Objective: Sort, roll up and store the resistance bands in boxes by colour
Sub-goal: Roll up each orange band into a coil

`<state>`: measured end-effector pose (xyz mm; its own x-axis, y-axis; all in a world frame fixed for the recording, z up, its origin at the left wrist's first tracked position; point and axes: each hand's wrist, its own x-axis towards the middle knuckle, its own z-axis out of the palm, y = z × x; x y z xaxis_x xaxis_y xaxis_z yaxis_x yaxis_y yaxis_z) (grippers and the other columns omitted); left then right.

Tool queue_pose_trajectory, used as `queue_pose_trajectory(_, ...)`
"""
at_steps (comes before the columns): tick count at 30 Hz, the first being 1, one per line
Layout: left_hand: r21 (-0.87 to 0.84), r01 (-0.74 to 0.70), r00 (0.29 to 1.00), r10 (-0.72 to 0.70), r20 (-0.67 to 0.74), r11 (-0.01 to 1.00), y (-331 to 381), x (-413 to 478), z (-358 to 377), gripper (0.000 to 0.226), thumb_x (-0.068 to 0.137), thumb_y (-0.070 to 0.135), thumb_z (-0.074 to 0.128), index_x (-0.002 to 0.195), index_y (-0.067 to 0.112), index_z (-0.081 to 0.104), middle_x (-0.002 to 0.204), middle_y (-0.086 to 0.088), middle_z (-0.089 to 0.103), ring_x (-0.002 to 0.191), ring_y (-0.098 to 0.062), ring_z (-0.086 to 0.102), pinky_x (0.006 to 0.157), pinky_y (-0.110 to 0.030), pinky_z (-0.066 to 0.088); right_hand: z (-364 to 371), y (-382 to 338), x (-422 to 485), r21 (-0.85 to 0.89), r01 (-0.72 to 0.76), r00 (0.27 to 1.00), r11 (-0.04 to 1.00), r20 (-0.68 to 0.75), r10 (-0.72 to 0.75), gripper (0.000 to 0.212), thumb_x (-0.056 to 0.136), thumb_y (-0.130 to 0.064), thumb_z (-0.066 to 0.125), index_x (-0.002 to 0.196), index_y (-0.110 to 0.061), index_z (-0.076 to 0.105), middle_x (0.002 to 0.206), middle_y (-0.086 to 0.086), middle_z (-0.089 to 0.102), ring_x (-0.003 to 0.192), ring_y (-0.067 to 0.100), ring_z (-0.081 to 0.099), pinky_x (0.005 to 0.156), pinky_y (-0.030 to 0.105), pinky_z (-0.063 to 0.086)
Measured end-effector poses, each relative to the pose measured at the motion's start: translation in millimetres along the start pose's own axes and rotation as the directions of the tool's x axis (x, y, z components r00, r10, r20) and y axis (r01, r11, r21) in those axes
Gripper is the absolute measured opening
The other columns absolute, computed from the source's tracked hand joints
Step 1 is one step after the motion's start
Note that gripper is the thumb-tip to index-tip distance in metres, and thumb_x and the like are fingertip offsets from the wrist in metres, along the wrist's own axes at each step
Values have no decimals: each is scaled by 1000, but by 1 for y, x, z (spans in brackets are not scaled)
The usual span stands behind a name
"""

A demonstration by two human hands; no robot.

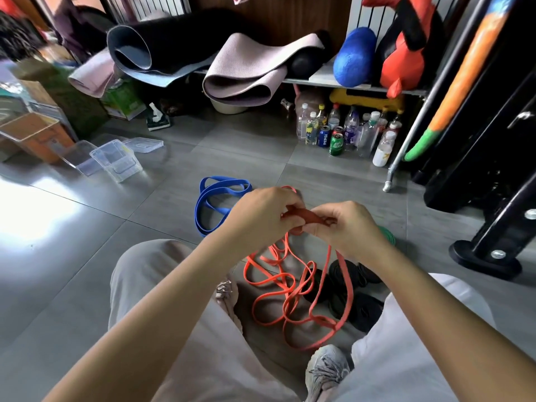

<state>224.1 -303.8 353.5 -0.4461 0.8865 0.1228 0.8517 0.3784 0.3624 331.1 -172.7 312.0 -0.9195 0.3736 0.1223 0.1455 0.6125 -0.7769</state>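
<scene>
Orange resistance band point(308, 217) - one bunched end held between both hands, the rest hanging in a loose tangle onto the floor point(145, 216) between the person's legs. Left hand point(261, 216) curls its fingers round the bunched end; right hand point(345, 227) pinches the same end from the other side. Blue band point(209, 204) lies looped on the floor just beyond the left hand. Green band point(387, 236) shows partly behind the right hand. Clear boxes point(116, 161) sit well apart at left - a lid point(144, 143) beside them.
</scene>
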Motion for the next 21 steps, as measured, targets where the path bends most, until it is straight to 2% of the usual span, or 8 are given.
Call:
queue_pose_trajectory(3, -122, 50, 995, -60, -80, 991, -4, 1, 3, 18, 86, 23, 64, 103, 22, 70, 87, 12, 65, 83, -13, 63, 76, -30, 50, -1, 2, 1, 179, -22, 999, 984, -43, 30, 22, 75, -16, 77, 83, -36, 72, 77, -9, 73, 73, 6, 67, 75, 28, 53)
queue_pose_trajectory(6, -443, 108, 963, -204, -174, 890, -10, -2, 15, 13, 84, 16, 67, 96, 22, 69, 83, 5, 70, 75, -14, 68, 73, -36, 56, -1, 2, 0, 380, -26, 994, 925, -93, 66, 25, 72, -12, 77, 82, -33, 70, 76, -10, 73, 71, 3, 67, 74, 22, 53)
queue_pose_trajectory(8, -685, 127, 932, -324, -166, 717, -10, -5, 25, 13, 85, 7, 66, 93, 17, 66, 82, -3, 70, 71, -18, 69, 71, -38, 58, -1, -1, 0, 482, -8, 992, 876, -109, 69, 24, 72, -7, 75, 85, -26, 70, 70, -13, 72, 68, 1, 68, 67, 12, 50)
queue_pose_trajectory(12, -983, 61, 895, -445, -23, 174, -4, -12, 36, 15, 83, 10, 63, 97, 6, 65, 85, -9, 71, 73, -19, 68, 72, -29, 58, 7, -4, 0, 546, 5, 986, 837, -141, 87, 25, 73, -1, 73, 83, -24, 70, 69, -14, 71, 67, 1, 68, 65, 11, 50)
queue_pose_trajectory(15, -997, 72, 911, -408, 62, 9, -3, -13, 39, 29, 76, 17, 62, 102, 2, 63, 86, -10, 71, 73, -17, 67, 70, -26, 58, 9, 0, 1, 604, -32, 985, 797, -117, 128, 23, 74, -1, 71, 80, -23, 70, 67, -11, 71, 65, 3, 67, 65, 14, 52)
queue_pose_trajectory(17, -983, 154, 915, -391, 102, 104, -4, -13, 36, 26, 83, 12, 62, 106, 0, 60, 88, -12, 68, 70, -15, 66, 63, -26, 57, 7, 3, 1, 575, -34, 990, 818, -94, 107, 24, 74, -1, 71, 79, -24, 69, 66, -14, 71, 65, 1, 67, 66, 13, 51)
queue_pose_trajectory(19, -798, 221, 928, -372, -5, 561, -10, -11, 30, 17, 88, 8, 62, 104, 8, 60, 91, -6, 66, 68, -10, 66, 61, -25, 55, 4, 6, 0, 445, -18, 994, 896, -86, 63, 28, 74, -4, 73, 79, -31, 68, 66, -20, 69, 65, -3, 65, 67, 11, 49)
queue_pose_trajectory(21, -344, 152, 972, -204, -119, 927, -14, -8, 21, 21, 85, 17, 67, 105, 17, 64, 94, 4, 65, 74, -10, 63, 70, -24, 51, 2, 7, -1, 321, -15, 997, 947, -67, 39, 32, 74, -7, 75, 79, -38, 67, 67, -25, 68, 64, -6, 63, 67, 11, 48)
